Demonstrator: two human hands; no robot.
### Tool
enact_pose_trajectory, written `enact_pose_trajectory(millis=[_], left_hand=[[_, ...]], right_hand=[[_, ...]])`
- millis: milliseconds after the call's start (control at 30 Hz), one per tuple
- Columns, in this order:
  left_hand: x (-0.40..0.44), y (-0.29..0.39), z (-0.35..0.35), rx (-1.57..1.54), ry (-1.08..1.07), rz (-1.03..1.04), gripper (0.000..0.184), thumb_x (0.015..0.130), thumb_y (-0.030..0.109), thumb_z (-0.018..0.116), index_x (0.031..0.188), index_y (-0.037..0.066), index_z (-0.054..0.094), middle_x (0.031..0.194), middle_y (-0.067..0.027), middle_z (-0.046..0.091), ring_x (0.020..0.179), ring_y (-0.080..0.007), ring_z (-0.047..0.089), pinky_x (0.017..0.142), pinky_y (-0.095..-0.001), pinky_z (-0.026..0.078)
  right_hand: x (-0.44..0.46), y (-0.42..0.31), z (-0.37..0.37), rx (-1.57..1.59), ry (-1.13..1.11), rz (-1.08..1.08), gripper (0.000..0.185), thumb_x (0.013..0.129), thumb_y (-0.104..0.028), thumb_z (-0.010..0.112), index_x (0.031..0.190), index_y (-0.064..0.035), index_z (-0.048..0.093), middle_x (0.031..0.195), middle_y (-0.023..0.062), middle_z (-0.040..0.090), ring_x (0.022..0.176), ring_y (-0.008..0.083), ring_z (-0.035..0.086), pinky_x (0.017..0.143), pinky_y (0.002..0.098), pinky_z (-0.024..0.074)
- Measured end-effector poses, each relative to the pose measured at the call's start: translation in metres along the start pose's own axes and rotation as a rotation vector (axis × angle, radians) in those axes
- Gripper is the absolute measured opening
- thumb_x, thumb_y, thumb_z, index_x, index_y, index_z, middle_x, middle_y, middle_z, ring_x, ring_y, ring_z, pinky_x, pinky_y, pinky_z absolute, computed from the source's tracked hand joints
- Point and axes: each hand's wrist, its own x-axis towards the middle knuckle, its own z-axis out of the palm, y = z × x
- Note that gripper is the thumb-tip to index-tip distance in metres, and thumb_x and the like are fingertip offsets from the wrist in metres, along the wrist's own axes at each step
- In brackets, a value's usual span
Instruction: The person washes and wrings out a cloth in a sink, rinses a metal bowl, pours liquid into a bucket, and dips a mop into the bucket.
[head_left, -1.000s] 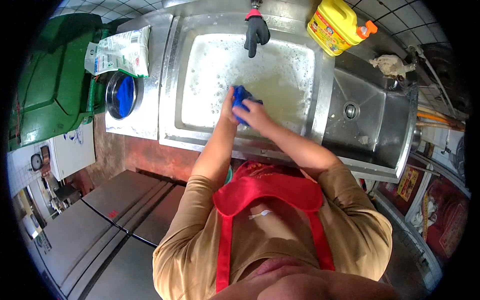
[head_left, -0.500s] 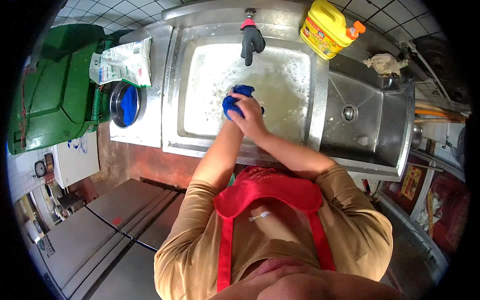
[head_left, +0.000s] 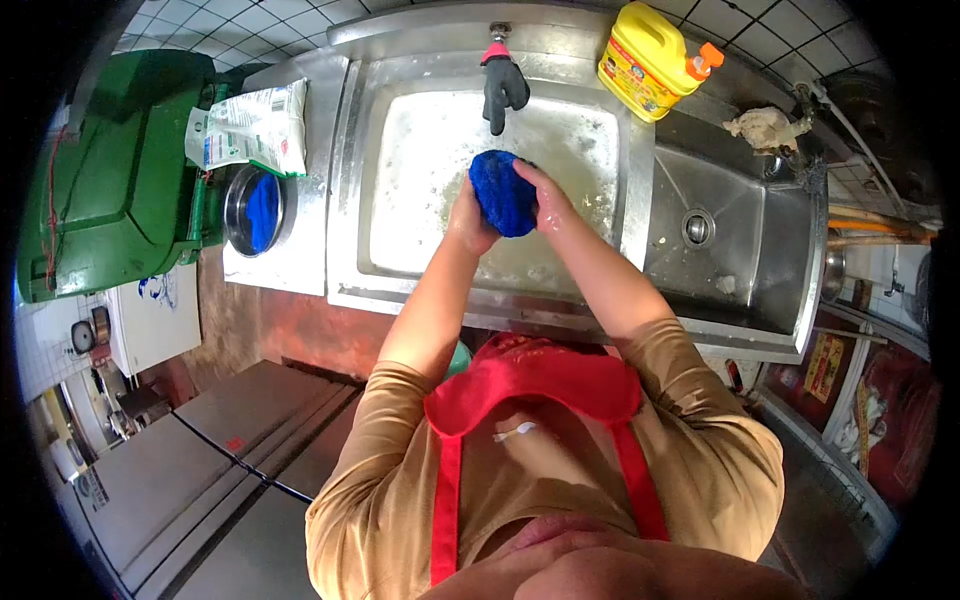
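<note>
A wet-looking blue cloth [head_left: 504, 195] is bunched between my two hands above the sink basin [head_left: 400, 262]. My left hand [head_left: 470, 217] grips its left side, with most of the fingers hidden behind the cloth. On the other side my right hand [head_left: 548, 199] holds the edge, thumb lying over the top. Cloudy, foamy water [head_left: 420, 170] fills the basin underneath. Just beyond the cloth a dark grey glove [head_left: 504, 88] with a red cuff hangs from the tap.
A yellow detergent jug [head_left: 645, 65] stands behind the basin. To the right is a second sink with a drain [head_left: 697, 228]. On the left counter are a white packet [head_left: 255, 128] and a metal bowl [head_left: 238, 212] holding blue cloth [head_left: 263, 213], beside a green bin [head_left: 115, 170].
My hands have moved apart from their overlapped squeeze and now hold the cloth from both sides. The cloth has spread from a twisted bundle into a rounded wad.
</note>
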Motion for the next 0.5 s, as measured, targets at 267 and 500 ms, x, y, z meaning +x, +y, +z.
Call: enact_pose_trajectory(millis=[267,500], left_hand=[[-0.025,0.006,0.0,-0.151,0.013,-0.121,0.059,0.083,0.064,0.031,0.107,0.014,0.053,0.109,-0.0114,0.055,0.101,-0.033,0.051,0.086,-0.0564,0.037],[0.0,-0.018,-0.007,-0.177,-0.084,-0.018,0.04,0.088,0.041,0.044,0.113,0.011,0.051,0.111,-0.0092,0.055,0.104,-0.024,0.052,0.09,-0.0436,0.042]], right_hand=[[-0.035,0.036,0.026,-0.972,-0.06,-0.816,0.027,0.067,-0.023,0.073,0.073,-0.0053,0.054,0.075,0.0069,0.056,0.072,0.0199,0.055,0.074,0.0298,0.0428],[0.01,0.011,0.02,-1.244,0.206,-1.205,0.014,0.069,-0.014,0.065,0.069,-0.0053,0.054,0.081,0.0109,0.055,0.078,0.0302,0.054,0.077,0.0372,0.0422]])
